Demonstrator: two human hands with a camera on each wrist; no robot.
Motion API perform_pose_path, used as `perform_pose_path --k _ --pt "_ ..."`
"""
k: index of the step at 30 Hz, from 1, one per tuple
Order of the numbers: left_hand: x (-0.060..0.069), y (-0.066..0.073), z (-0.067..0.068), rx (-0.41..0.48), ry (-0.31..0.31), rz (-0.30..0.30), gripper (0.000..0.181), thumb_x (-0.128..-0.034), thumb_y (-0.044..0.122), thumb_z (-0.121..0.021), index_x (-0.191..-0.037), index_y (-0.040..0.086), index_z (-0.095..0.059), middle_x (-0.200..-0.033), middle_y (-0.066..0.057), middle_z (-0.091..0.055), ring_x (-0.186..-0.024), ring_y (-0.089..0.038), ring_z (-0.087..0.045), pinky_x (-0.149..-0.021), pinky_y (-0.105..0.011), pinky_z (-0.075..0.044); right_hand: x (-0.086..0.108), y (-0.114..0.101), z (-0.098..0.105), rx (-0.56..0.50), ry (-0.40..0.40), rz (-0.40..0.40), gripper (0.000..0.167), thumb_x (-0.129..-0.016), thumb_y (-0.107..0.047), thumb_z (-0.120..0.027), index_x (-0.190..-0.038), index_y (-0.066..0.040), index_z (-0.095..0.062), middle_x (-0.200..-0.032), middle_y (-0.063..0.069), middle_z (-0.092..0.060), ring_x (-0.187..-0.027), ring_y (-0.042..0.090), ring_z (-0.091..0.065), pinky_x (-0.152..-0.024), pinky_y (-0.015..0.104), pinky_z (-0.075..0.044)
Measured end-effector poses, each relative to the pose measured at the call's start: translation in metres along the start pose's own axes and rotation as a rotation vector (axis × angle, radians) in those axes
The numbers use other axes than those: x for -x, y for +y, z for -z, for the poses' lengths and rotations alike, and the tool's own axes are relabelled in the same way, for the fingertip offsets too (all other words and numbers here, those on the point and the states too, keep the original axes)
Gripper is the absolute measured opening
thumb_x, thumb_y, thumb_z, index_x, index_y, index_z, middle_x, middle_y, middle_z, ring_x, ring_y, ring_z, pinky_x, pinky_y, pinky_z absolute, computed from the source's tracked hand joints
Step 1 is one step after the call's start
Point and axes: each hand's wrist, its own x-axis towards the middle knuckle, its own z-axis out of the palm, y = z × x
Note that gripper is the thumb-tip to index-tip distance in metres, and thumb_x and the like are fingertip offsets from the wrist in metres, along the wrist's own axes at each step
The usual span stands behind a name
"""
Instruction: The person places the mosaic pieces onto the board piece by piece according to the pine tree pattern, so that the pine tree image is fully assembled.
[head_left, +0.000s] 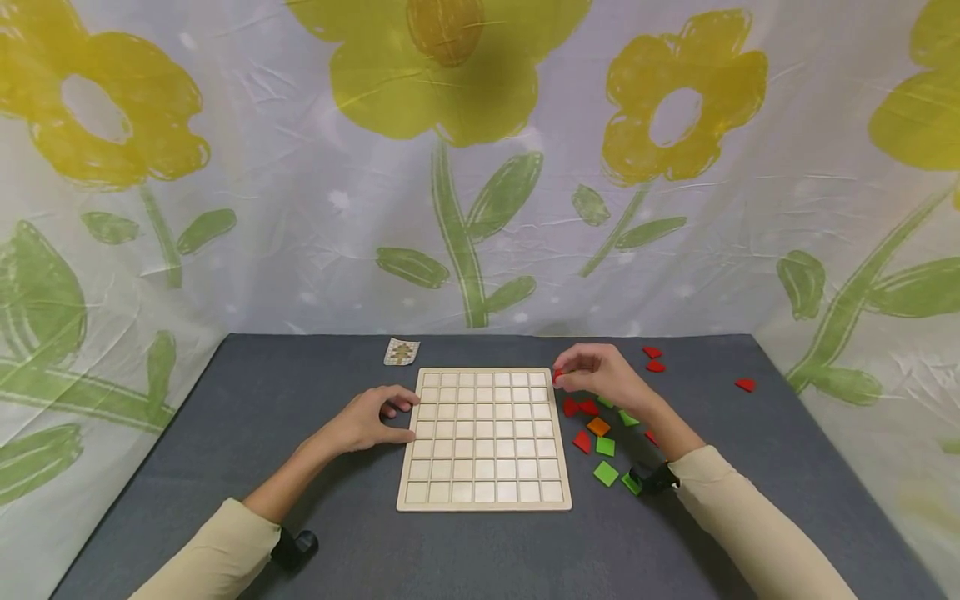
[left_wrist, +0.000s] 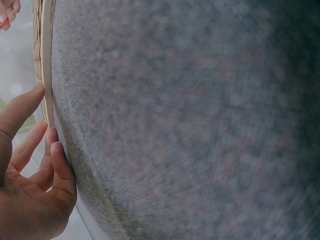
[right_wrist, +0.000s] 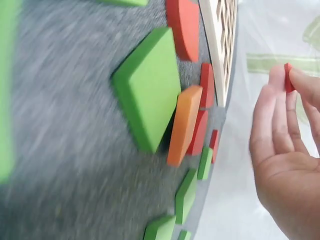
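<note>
A pale wooden grid board (head_left: 483, 506) with square cells lies on the dark table; its cells hold no tiles. My left hand (head_left: 371, 419) rests at the board's left edge, thumb and fingertips touching the rim, as the left wrist view also shows. Beyond the board's upper right corner, my right hand (head_left: 603, 373) pinches a small red tile (right_wrist: 289, 78) between thumb and fingertips. In the right wrist view this tile is raised above the table, seen mostly edge-on; its full shape is hidden. Below that hand lie a green tile (head_left: 605, 447) and an orange tile (head_left: 598, 426).
Several loose red and green tiles are scattered right of the board, including a red tile (head_left: 582, 442) near its rim. Farther off lies another red tile (head_left: 745, 384). A small patterned card (head_left: 401, 352) sits behind the board. A flowered curtain (head_left: 322, 250) hangs along the table's back.
</note>
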Motion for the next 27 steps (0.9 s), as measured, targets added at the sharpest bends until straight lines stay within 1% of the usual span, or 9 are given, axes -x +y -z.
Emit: perform_pose_path --k 6,9,13,20,27 --pt "0.000 0.002 -0.001 0.003 0.001 -0.009 0.049 -0.0843 0.015 -0.086 -0.126 0.001 -0.065 -0.111 -0.009 -0.064 -0.099 -0.029 -0.061 -0.089 -0.048 -0.048 -0.010 0.001 -0.008 -0.004 -0.010 -0.009 0.023 -0.095 0.003 -0.070 -0.116 0.013 -0.065 -0.107 0.026 -0.067 -0.103 0.053 -0.060 -0.092 0.057 -0.048" --pt "0.001 0.001 0.000 0.002 0.001 -0.008 0.049 -0.0847 0.016 -0.085 -0.127 0.001 -0.065 -0.112 -0.010 -0.064 -0.099 -0.029 -0.061 -0.089 -0.048 -0.048 -0.016 0.001 -0.012 0.014 -0.006 -0.026 0.023 -0.095 0.001 -0.070 -0.115 0.012 -0.066 -0.105 0.024 -0.069 -0.100 0.048 -0.063 -0.091 0.055 -0.049" --pt "0.001 0.000 0.000 0.003 -0.003 -0.010 0.050 -0.0845 0.017 -0.086 -0.127 0.002 -0.065 -0.112 -0.009 -0.063 -0.099 -0.029 -0.061 -0.088 -0.048 -0.048 -0.027 0.004 -0.017 0.043 -0.008 -0.024 0.021 -0.094 0.000 -0.072 -0.112 0.010 -0.067 -0.100 0.021 -0.071 -0.095 0.043 -0.066 -0.088 0.053 -0.052" --pt "0.000 -0.002 -0.001 -0.002 -0.001 0.000 0.050 -0.0837 0.017 -0.087 -0.126 0.004 -0.065 -0.111 -0.008 -0.063 -0.098 -0.028 -0.061 -0.087 -0.047 -0.048 -0.044 0.005 -0.028 0.017 -0.062 0.002 0.018 -0.094 0.005 -0.070 -0.109 0.013 -0.067 -0.099 0.026 -0.069 -0.094 0.046 -0.066 -0.085 0.055 -0.053" --pt "0.001 -0.001 -0.001 0.002 0.001 0.000 0.050 -0.0840 0.018 -0.086 -0.126 0.003 -0.065 -0.111 -0.008 -0.063 -0.098 -0.029 -0.061 -0.088 -0.047 -0.048 -0.059 0.002 -0.041 0.070 -0.094 -0.001 0.017 -0.095 0.002 -0.070 -0.110 0.010 -0.068 -0.100 0.024 -0.069 -0.094 0.044 -0.066 -0.084 0.053 -0.053"
